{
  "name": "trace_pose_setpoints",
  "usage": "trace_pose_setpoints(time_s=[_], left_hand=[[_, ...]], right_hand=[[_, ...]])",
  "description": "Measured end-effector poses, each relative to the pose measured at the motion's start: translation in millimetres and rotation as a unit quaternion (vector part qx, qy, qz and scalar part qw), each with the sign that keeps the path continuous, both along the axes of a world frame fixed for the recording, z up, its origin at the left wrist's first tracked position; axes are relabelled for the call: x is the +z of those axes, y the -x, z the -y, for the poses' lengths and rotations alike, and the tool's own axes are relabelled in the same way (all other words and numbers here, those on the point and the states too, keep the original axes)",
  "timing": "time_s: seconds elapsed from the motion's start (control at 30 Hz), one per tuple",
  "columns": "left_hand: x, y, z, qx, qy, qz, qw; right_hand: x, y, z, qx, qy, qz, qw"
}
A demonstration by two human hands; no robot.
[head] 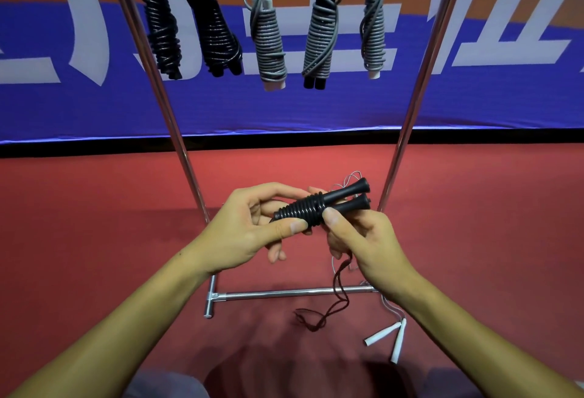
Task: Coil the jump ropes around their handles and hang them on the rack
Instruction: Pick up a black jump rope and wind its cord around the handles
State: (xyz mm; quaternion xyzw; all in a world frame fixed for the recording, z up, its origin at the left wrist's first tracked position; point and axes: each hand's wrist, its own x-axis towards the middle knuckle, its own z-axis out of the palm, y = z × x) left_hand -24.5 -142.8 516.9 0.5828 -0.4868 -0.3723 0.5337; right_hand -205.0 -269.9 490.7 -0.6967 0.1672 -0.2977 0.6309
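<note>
Left hand [252, 227] fingers curl round the wrapped end of the black handles [319, 206], thumb pressed on the coils; right hand [357, 239] pinches the rope against the handles with its thumb on the last turn, other fingers curled under. The pair of handles lies side by side at frame centre, butt ends pointing to 2 o'clock, roughly half covered in tight black coils. The loose dark rope [339, 284] drops from the right hand toward 6 o'clock and loops on the red floor [94, 208], so winding looks partly done, a fair tail left. At 5 o'clock a white-handled rope [387, 336] lies uncoiled on the floor, its cord running behind the rack's base bar [284, 294]. At 12 o'clock five coiled ropes [268, 40] hang from the rack top, two black, three grey. Judged: five done, this one mid-coil and still to hang, white one untouched.
</note>
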Motion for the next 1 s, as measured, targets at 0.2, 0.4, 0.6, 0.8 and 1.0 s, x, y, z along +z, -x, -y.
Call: trace_pose_setpoints(time_s=[0.2, 0.4, 0.6, 0.8, 1.0], left_hand=[[-4.0, 5.2, -0.3, 0.053, 0.016, 0.124, 0.991], [-5.8, 2.9, -1.3, 0.020, 0.007, 0.178, 0.984], [-10.4, 7.2, 2.0, 0.067, 0.013, 0.233, 0.970], [-10.0, 1.4, 2.5, 0.140, 0.035, 0.297, 0.944], [-13.3, -0.7, 2.4, 0.159, 0.045, 0.326, 0.931]], right_hand=[[-3.2, -5.7, -7.3, -0.036, -0.045, -0.012, 0.998], [-6.7, -5.1, -9.6, -0.056, -0.062, -0.013, 0.996], [-8.5, -4.5, -10.9, -0.060, -0.052, -0.035, 0.996], [-2.8, -3.6, 0.2, 0.003, -0.124, -0.079, 0.989], [-10.7, -2.1, 9.6, -0.061, -0.083, -0.120, 0.987]])
